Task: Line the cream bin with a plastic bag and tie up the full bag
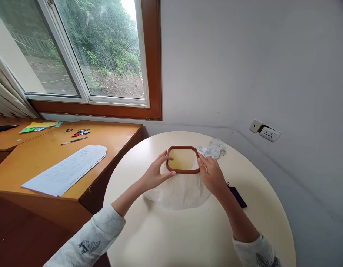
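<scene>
A brown rounded-rectangular rim ring [183, 171] sits on top of what looks like a small trash bin, pale yellow [181, 157] inside. A translucent white plastic bag [179, 193] hangs around the outside and spreads onto the table, hiding the bin's body. My left hand [156, 172] grips the ring at its left side, the thumb on the near corner and fingers over the left edge. At the right edge, my right hand [212, 172] is closed on the ring, thumb and fingers pressed against it.
The round cream table [166, 241] also bears a crumpled clear plastic bag [213, 149] behind my right hand and a dark purple flat item [238, 196] by my right forearm. On the wooden desk [116, 137] at left lie papers [68, 168], a pen [74, 141] and keys [82, 132].
</scene>
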Motion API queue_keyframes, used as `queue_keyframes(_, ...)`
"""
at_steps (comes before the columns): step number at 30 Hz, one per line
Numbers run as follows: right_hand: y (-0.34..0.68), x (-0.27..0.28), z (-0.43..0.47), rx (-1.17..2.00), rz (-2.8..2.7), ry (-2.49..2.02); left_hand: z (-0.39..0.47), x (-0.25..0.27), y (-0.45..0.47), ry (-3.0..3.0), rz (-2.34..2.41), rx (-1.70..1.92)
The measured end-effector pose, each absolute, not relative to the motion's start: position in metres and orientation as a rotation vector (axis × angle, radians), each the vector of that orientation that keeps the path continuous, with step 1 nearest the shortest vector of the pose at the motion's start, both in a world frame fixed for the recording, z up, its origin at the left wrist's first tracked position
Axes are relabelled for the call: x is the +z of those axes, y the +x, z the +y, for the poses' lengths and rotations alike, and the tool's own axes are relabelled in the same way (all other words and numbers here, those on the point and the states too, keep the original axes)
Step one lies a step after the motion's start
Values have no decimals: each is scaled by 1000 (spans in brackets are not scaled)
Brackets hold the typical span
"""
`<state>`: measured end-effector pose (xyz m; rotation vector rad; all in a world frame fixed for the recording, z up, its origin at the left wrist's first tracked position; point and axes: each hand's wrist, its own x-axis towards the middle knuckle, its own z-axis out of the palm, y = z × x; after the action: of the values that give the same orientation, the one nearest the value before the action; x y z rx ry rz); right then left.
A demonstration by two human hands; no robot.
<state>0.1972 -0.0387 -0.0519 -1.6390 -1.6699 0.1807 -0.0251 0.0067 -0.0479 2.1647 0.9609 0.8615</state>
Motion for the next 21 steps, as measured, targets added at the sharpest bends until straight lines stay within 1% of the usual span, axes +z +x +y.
queue_keyframes(3, 198, -56, -34, 220, -1680, -1524, 7, -52, -27, 2128, 905, 940)
queue_keyframes(7, 198, -59, -34, 462, -1637, -1428, 7, -56, -31, 2083, 846, 994)
queue_keyframes(9, 198, -60, -35, 532, -1612, -1408, 7, -57, -33, 2070, 830, 988)
queue_keyframes(21, 190, -70, -41, 607, -1522, -1306, 2, -68, -31, 1970, 801, 1106)
